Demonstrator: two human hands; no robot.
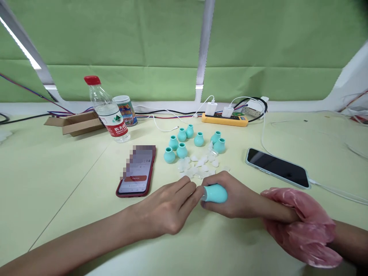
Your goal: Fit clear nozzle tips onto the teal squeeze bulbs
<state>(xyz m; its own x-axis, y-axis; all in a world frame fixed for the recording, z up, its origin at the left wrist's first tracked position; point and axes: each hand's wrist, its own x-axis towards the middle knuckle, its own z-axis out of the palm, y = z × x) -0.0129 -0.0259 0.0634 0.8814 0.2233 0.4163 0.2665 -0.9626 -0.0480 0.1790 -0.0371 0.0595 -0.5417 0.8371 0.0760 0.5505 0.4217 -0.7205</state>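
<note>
In the right hand point(230, 197), apparently gripped: teal bulb point(215, 193).

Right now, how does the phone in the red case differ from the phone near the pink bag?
The red-cased phone has its screen lit; the pale-cased phone has a dark screen. The pale-cased phone has a white cable plugged in; none shows on the red-cased phone. Both lie flat, screen up, on the table.

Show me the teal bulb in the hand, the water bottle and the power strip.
teal bulb point(216, 193), head view, its rounded body.
water bottle point(110, 113), head view, above its label.
power strip point(224, 120), head view, its yellow side.
</note>
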